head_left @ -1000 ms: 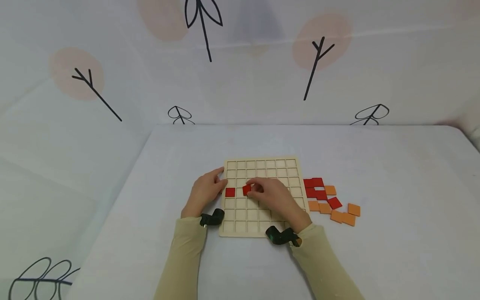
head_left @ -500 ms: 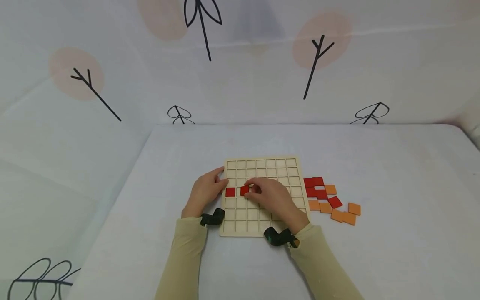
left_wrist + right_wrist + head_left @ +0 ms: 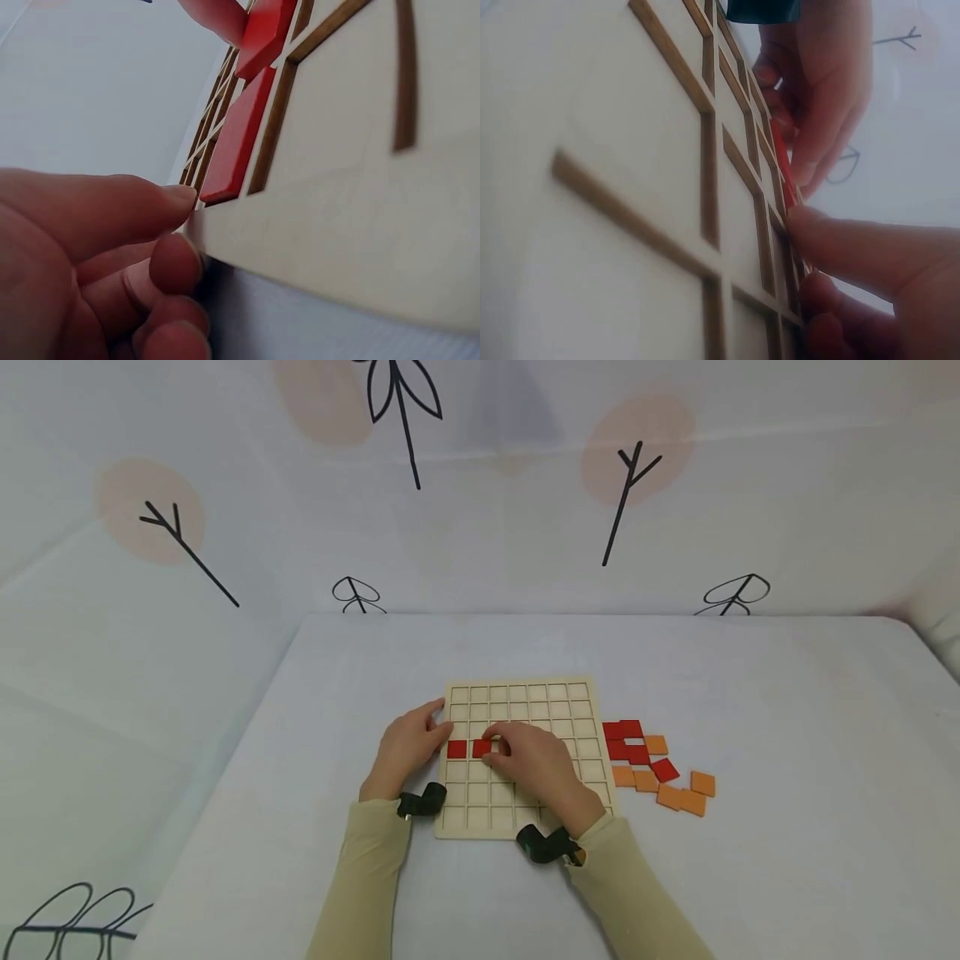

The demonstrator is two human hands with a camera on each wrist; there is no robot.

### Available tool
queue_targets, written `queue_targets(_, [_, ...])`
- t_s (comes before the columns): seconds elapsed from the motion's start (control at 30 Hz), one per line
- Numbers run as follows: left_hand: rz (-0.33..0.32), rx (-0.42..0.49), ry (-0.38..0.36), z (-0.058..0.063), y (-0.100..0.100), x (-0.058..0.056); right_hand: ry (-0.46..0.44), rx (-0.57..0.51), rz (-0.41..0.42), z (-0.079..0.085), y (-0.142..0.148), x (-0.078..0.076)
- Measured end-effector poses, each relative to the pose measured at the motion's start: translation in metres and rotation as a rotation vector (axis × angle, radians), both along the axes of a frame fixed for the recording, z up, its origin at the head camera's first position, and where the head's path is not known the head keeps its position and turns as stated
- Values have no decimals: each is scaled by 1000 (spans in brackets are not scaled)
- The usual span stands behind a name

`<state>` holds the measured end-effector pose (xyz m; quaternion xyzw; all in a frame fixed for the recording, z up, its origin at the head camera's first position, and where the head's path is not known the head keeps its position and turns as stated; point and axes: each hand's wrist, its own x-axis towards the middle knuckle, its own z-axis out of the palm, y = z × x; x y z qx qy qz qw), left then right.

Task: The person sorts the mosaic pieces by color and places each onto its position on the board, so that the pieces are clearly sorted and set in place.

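In the head view a pale wooden grid board [image 3: 477, 819] lies on the table. My left hand [image 3: 407, 748] holds its left edge; in the left wrist view the thumb is on the rim and the other fingers [image 3: 176, 262] curl at the side. One red square tile [image 3: 457, 749] sits in a cell of the leftmost column. My right hand [image 3: 536, 764] pinches another red tile [image 3: 481, 748] at the neighbouring cell to its right. The left wrist view shows this tile [image 3: 268, 30] tilted, partly out of its cell. In the right wrist view the fingers hide most of it.
Several loose red tiles [image 3: 628, 750] lie against the board's right side. Several orange tiles [image 3: 681, 798] are scattered beside and in front of them. A dark wrist camera [image 3: 543, 844] sits over the board's front edge. A printed cloth [image 3: 495, 527] hangs behind the table.
My right hand has moved left with the red tile, from the gap right of the second column to the second-column cell, and lowered it. The left hand stays at the board's edge.
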<state>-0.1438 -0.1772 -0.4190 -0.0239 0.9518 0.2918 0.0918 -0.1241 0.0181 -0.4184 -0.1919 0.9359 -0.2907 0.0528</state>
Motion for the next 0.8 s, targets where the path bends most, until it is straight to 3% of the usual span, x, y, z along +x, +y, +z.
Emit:
queue_targets(0.5, [-7,-1,35,-1,1,0,65,96,35,3,0,4])
queue_targets(0.8, [-13,-10,25,-2,-1,-1,61,69,53,2,2,3])
